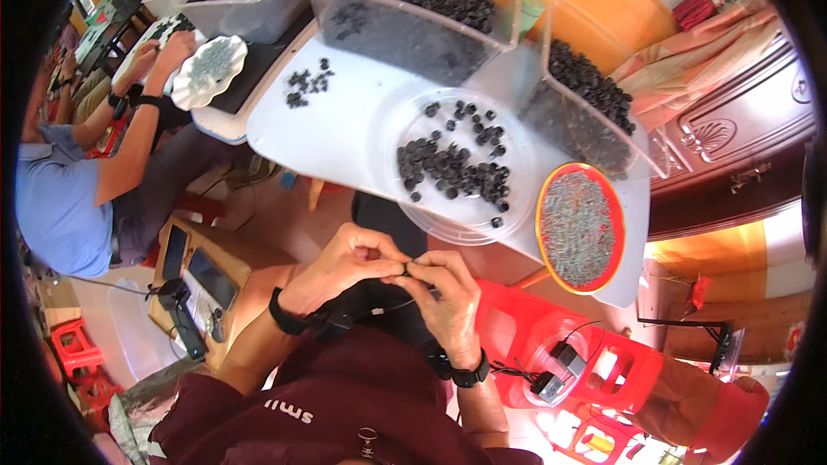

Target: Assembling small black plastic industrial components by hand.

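Observation:
My left hand [349,263] and my right hand [450,297] meet in front of my chest, thumbs and fingers pinched together. Between the fingertips is a small black part [407,269], mostly hidden by them. Just beyond the hands, a round clear plastic tray [527,207] overhangs the table's near edge. Scattered in it are many black round, knob-like pieces [452,168]. To the right of the tray stands a red oval bowl with a yellow rim [541,232], filled with thin grey metal pieces [579,224] that look like small screws or pins.
Small black pieces [307,86] lie on the white table [345,133]. Behind them are clear bins [405,39] of black parts. At left, another person [77,198] works beside a white scalloped dish [207,73]. A red stool [508,327] with black adapters [551,379] stands at my right.

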`<state>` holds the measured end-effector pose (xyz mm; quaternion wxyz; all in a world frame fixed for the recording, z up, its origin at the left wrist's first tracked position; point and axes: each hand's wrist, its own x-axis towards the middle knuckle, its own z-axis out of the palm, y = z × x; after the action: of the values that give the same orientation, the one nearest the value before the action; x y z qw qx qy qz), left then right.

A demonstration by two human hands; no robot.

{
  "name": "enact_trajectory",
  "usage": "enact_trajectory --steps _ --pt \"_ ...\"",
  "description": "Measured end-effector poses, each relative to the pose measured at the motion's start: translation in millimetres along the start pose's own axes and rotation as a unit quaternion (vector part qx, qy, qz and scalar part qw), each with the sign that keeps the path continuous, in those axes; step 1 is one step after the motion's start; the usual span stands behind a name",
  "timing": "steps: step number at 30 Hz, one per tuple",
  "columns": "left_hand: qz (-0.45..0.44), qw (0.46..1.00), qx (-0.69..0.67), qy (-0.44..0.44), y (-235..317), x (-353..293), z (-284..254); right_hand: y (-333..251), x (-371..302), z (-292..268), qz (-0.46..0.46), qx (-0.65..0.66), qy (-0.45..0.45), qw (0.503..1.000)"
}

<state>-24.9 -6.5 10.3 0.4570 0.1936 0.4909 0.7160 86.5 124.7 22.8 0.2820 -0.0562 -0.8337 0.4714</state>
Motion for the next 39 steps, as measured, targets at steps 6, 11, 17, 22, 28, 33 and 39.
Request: enact_trajectory --steps 6,11,17,22,28,33,39 --pt "-0.013 1.000 -0.011 0.025 -8.1 1.2 -3.6 5.1 -0.4 1.2 0.008 -0.005 -0.006 1.000" --pt "0.009 1.000 0.001 0.028 -10.0 2.8 -0.3 -0.8 6.4 -2.1 0.036 0.003 -0.038 0.999" --pt "0.053 0.998 -0.031 0.030 -16.3 8.7 2.0 4.9 8.4 1.4 0.034 -0.022 -0.020 0.999" --pt "0.057 0.996 -0.058 0.043 -20.6 9.8 4.2 12.6 9.0 3.0 0.016 -0.044 -0.020 0.999" --pt "0.068 0.994 -0.061 0.053 -24.8 9.1 6.6 12.2 9.9 5.3 0.031 -0.027 -0.009 0.999" --pt "0.034 0.996 -0.070 0.039 -20.3 2.7 5.4 4.2 13.5 -1.4 0.104 0.034 -0.021 0.994" --pt "-0.012 0.998 -0.043 0.053 7.7 0.2 16.2 12.7 65.1 -61.7 0.092 -0.052 0.030 0.994"
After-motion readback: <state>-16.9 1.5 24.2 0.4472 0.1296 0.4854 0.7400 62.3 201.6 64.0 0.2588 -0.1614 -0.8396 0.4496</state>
